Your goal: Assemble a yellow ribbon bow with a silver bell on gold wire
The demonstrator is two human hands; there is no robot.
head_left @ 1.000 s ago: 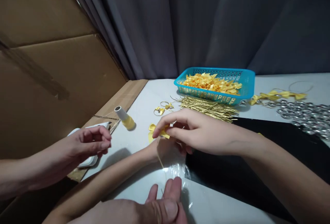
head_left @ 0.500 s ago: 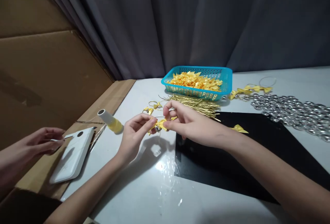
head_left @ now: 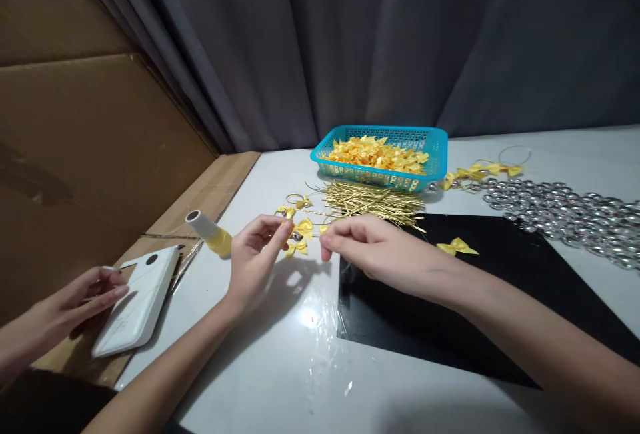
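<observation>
Yellow bow [head_left: 299, 237] | left hand [head_left: 255, 254] pinches | basket [head_left: 436, 154]: bows

A grey curtain [head_left: 350, 41] hangs behind a white table [head_left: 280, 367]. Brown cardboard [head_left: 75, 141] leans at the left. Light glares off the tabletop.

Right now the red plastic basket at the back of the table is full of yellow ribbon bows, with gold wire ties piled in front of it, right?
Not quite: the head view shows the plastic basket is blue, not red. It does hold yellow ribbon bows, with gold wire ties piled in front.
</observation>
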